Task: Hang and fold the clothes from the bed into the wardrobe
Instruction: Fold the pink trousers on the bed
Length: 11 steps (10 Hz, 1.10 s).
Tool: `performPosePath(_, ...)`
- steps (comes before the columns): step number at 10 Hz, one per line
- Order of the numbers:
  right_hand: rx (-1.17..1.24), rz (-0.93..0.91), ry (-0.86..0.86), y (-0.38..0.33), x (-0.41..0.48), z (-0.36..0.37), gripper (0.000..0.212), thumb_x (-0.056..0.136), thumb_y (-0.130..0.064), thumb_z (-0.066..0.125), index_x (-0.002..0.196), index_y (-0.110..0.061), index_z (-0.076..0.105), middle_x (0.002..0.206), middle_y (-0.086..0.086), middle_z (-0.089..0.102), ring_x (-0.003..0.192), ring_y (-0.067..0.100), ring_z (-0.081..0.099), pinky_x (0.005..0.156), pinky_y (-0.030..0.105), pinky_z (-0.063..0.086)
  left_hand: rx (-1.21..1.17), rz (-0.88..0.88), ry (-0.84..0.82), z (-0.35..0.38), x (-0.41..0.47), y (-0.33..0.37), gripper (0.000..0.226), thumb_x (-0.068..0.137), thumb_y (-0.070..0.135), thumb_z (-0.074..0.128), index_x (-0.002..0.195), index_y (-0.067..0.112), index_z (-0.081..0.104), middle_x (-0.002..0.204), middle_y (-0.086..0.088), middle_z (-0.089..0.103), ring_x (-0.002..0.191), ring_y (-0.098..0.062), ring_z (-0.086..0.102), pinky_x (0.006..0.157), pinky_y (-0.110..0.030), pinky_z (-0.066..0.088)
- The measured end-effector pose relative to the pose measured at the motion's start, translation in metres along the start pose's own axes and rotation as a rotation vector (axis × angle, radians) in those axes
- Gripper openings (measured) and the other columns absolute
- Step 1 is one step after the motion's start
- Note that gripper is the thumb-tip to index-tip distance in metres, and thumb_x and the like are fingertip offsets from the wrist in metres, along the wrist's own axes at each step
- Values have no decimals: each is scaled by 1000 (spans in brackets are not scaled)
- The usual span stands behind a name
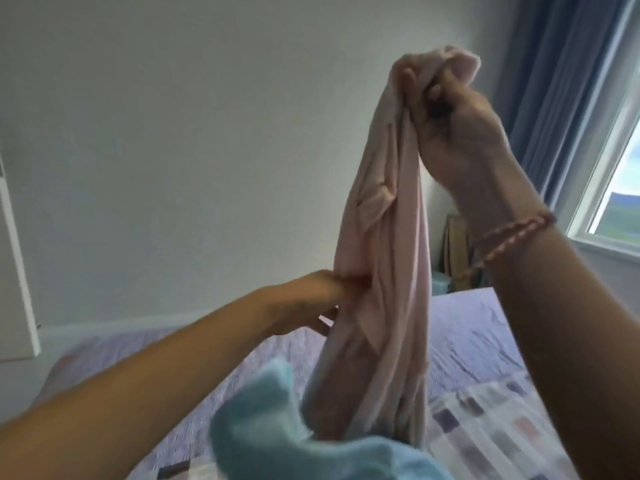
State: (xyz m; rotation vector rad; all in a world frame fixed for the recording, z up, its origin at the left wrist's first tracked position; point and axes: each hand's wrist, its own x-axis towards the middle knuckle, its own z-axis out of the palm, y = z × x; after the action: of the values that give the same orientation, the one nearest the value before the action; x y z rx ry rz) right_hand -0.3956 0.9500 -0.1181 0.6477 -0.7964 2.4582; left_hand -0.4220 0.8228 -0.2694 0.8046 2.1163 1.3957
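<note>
A pale pink garment [391, 258] hangs bunched in a long drape above the bed. My right hand [460, 133] is raised high and grips its top end in a fist. Lower and to the left, my left hand [311, 299] reaches in and pinches the garment's left edge about halfway down; its fingertips are partly hidden by the cloth. A light blue fluffy garment [304, 441] lies blurred at the bottom, right under the hanging pink cloth. The wardrobe is out of view.
The bed [478, 344] has a lilac cover, with a checked patchwork cloth [491, 420] at the right. A white wall is behind, a white door edge [17, 271] at the left, blue curtains [561, 81] and a window [620, 188] at the right.
</note>
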Motion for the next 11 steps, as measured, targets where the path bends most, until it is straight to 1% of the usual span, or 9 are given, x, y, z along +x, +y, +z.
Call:
performPosePath(1, -49, 1, -53, -5, 17, 21, 15, 91, 0, 51, 79, 8, 54, 78, 19, 50, 77, 29, 54, 51, 31, 57, -52, 112, 441, -29, 0, 27, 39, 95, 33, 46, 109, 1, 62, 92, -12, 62, 81, -26, 59, 71, -35, 49)
performPosePath(2, -726, 48, -47, -2, -2, 11, 50, 72, -14, 77, 110, 8, 52, 104, 21, 60, 78, 7, 64, 72, 17, 53, -185, 155, 902, -70, -10, 58, 33, 98, 21, 40, 105, -4, 62, 98, -15, 62, 96, -27, 60, 77, -34, 46)
performPosePath(3, -1012, 71, 44, 38, -38, -2, 58, 88, -7, 60, 140, -7, 32, 132, 21, 48, 95, 18, 61, 91, 25, 43, -323, 188, 921, -107, -46, 90, 18, 92, 4, 44, 90, 7, 62, 78, -9, 57, 74, -18, 59, 59, -23, 46)
performPosePath(5, -1099, 298, -310, 116, -149, 17, 55, 74, -42, 73, 117, -25, 43, 113, -4, 57, 100, 9, 60, 90, 35, 52, -231, -3, 643, -154, -119, 112, 37, 94, -5, 27, 61, 7, 38, 48, -8, 42, 30, -15, 45, 34, -20, 43)
performPosePath(7, -1465, -599, -7, 159, -197, 74, 71, 71, -43, 74, 121, -16, 30, 118, -4, 28, 115, 18, 34, 96, 31, 29, -423, -101, 660, -136, -173, 118, 39, 95, -6, 18, 61, -2, 36, 38, -9, 45, 21, -14, 41, 26, -26, 41)
performPosePath(8, -1821, -743, 3, 176, -202, 81, 69, 58, -43, 76, 106, -6, 42, 111, 13, 41, 100, 29, 40, 82, 39, 29, -506, -32, 782, -121, -197, 114, 32, 94, -4, 17, 70, -2, 37, 66, -7, 44, 16, -11, 27, 50, -29, 53)
performPosePath(9, -1998, -384, 54, 173, -194, 81, 53, 64, -21, 66, 108, -4, 41, 107, 15, 48, 97, 34, 48, 81, 42, 36, -816, 49, 816, -126, -221, 109, 21, 97, 5, 29, 93, -4, 48, 91, -12, 55, 49, -22, 50, 51, -28, 53)
performPosePath(10, -1830, 142, 15, 156, -179, 75, 27, 78, -13, 51, 104, -4, 46, 107, 15, 54, 100, 34, 54, 84, 37, 41, -427, 43, 1152, -131, -254, 114, 17, 88, 18, 59, 78, 7, 50, 97, -6, 53, 73, -23, 45, 65, -24, 40)
performPosePath(11, -1695, 225, -91, 131, -153, 75, 16, 80, -5, 48, 64, -6, 50, 77, 16, 55, 73, 28, 54, 66, 29, 41, -106, 31, 1203, -146, -287, 112, 29, 85, 23, 63, 68, 16, 41, 95, -5, 53, 82, -27, 48, 75, -32, 39)
